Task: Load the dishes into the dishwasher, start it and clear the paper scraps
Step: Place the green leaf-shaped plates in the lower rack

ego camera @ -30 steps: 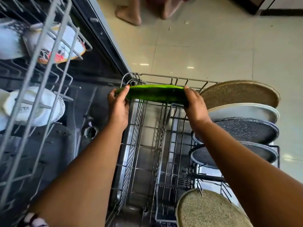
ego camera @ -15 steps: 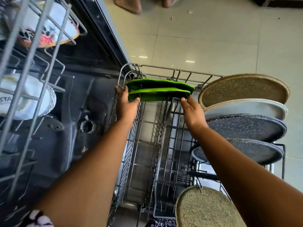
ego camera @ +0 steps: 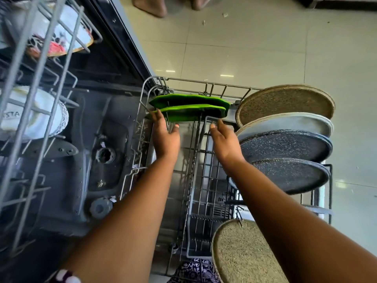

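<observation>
Two green plates (ego camera: 189,108) stand on edge, one behind the other, at the far end of the pulled-out lower dishwasher rack (ego camera: 206,83). My left hand (ego camera: 166,137) reaches to the left end of the nearer green plate, and its straight fingertips touch the rim. My right hand (ego camera: 225,139) hovers just below the plate's right end with relaxed fingers and holds nothing. Small paper scraps (ego camera: 225,14) lie on the tiled floor beyond the rack.
Along the rack's right side stand a beige speckled plate (ego camera: 285,103), a pale plate (ego camera: 289,123) and two dark speckled plates (ego camera: 285,148). Another beige plate (ego camera: 244,258) stands nearest me. The upper rack (ego camera: 30,78) with bowls hangs at left. A person's feet (ego camera: 151,5) are ahead.
The green plate that both hands held above the rack now stands slotted in it beside a second green one. Both hands have let go and drawn back a little.
</observation>
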